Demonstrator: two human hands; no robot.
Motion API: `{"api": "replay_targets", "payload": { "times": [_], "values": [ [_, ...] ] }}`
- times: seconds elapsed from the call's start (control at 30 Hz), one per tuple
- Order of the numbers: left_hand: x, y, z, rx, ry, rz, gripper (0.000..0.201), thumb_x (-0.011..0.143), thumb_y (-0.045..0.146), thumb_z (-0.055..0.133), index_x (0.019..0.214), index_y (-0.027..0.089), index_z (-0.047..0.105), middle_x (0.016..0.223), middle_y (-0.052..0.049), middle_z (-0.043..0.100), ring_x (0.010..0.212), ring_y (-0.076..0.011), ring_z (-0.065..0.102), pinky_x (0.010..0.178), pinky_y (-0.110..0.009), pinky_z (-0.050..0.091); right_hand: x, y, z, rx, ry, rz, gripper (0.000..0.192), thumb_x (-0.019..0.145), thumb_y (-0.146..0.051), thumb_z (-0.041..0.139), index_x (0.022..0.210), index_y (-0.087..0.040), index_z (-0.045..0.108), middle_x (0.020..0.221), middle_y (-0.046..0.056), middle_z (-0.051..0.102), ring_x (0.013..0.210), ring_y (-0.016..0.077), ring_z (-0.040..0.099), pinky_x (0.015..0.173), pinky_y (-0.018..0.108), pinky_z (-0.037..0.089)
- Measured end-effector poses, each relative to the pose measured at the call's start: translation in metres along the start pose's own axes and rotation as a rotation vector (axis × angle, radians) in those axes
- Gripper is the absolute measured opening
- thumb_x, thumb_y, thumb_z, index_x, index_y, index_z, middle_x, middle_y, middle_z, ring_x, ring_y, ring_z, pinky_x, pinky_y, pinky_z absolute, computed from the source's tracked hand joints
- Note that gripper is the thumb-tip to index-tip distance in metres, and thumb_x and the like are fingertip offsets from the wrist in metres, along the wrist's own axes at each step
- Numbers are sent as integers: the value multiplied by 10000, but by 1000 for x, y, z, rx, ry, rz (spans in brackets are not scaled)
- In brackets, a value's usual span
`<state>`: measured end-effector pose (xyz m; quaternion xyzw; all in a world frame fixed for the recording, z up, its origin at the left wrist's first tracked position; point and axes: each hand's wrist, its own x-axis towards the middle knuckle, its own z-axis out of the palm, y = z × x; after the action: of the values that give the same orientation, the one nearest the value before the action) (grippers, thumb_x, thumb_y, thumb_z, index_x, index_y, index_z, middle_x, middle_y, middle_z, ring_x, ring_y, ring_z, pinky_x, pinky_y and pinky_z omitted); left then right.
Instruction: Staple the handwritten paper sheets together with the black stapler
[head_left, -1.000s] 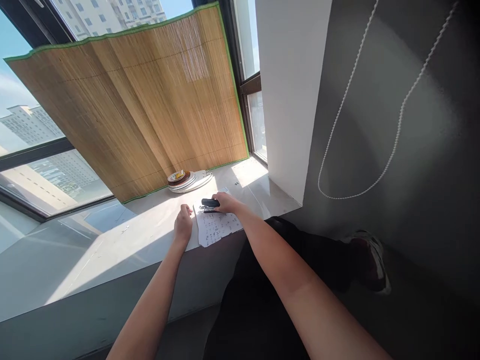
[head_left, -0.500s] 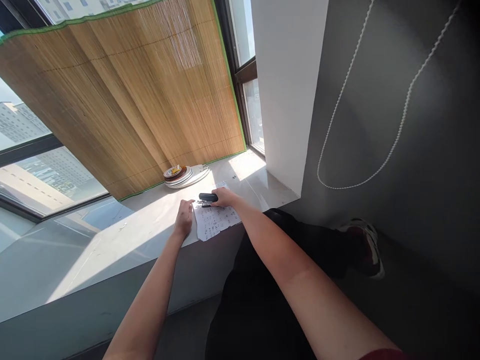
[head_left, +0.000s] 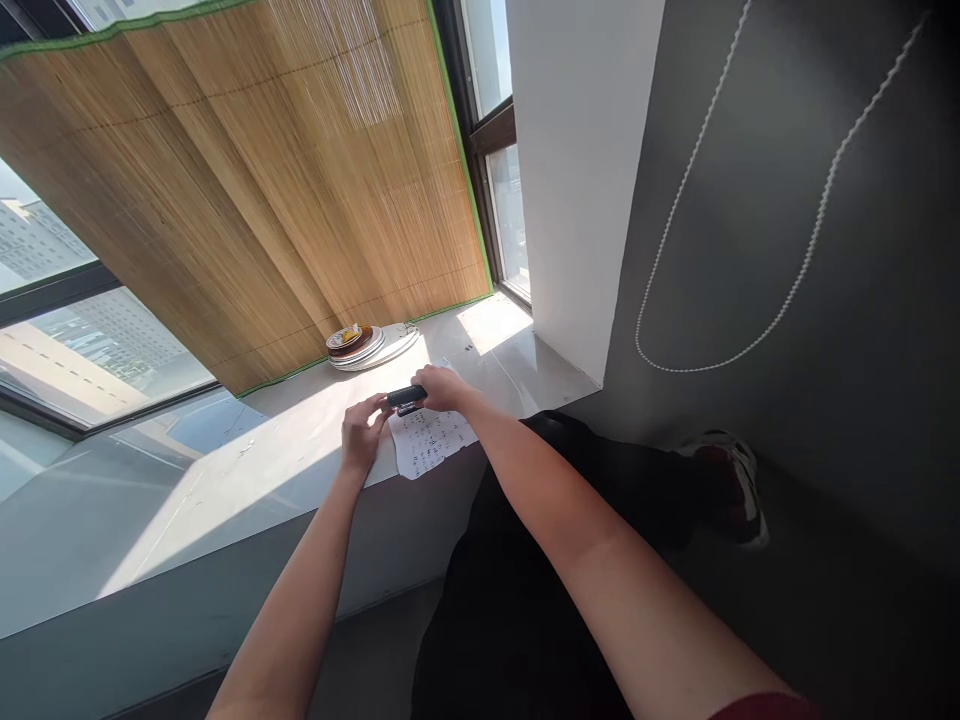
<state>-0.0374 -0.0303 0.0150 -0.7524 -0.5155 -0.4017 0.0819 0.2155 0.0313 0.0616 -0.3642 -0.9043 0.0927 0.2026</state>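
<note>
stapler (head_left: 406, 398), small, rigid, likely light, sits at the far edge of the printed sheet (head_left: 431, 442). right hand (head_left: 441, 388) closed round its rear; left hand (head_left: 362, 434) fingertips pinch its front. best held mid-body.

A black stapler (head_left: 406, 397) lies over white paper (head_left: 431, 443) printed with small dark marks. At 11 o'clock from it, white plates (head_left: 375, 349) carry a brown dish. The bamboo blind (head_left: 262, 190) is tan, striped, green-edged. The windowsill (head_left: 247, 470) is pale grey.
</note>
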Motion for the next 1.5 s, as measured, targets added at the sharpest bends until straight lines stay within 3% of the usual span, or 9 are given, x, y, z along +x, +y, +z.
{"api": "replay_targets", "payload": {
  "times": [0.2, 0.4, 0.73, 1.13, 1.5],
  "values": [
    [1, 5, -3, -83, -90, -66, 343, 955, 421, 781, 1251, 277, 683, 1173, -88, 856, 1134, -364, 829, 951, -469, 637, -1, -6, -5, 0, -8, -53, 143, 990, -230, 794, 1110, -152, 798, 1216, 140, 794, 1175, 284, 685, 827, 319, 458],
    [1, 8, -8, -150, -108, -149, 495, 902, 586, 818, 1256, 268, 681, 1115, -98, 854, 1156, -383, 824, 820, -421, 675, 1, 1, -7, 73, -13, -70, 99, 958, -216, 817, 1032, -153, 797, 1133, 119, 796, 1057, 244, 678, 754, 291, 415],
    [2, 5, -10, -291, -219, -227, 659, 818, 721, 875, 1252, 242, 745, 1107, -150, 863, 1164, -427, 816, 987, -543, 666, 1, 20, -8, 290, -14, -165, 107, 858, -110, 861, 826, -141, 763, 930, 46, 761, 835, 168, 601, 737, 270, 401],
    [5, 14, -13, -395, -231, -325, 738, 711, 782, 923, 1165, 214, 794, 1286, -195, 822, 1240, -467, 776, 1001, -568, 660, -1, 17, -11, 323, 16, -175, 85, 854, -105, 856, 850, -136, 777, 934, 42, 752, 859, 165, 569, 774, 272, 393],
    [5, 14, -12, -445, -161, -301, 697, 699, 760, 956, 1086, 206, 787, 1118, -195, 854, 1120, -451, 825, 879, -562, 720, 0, 23, -9, 366, 56, -186, 101, 842, -98, 878, 850, -135, 784, 921, 43, 758, 875, 171, 591, 791, 281, 406]
  ]
}}
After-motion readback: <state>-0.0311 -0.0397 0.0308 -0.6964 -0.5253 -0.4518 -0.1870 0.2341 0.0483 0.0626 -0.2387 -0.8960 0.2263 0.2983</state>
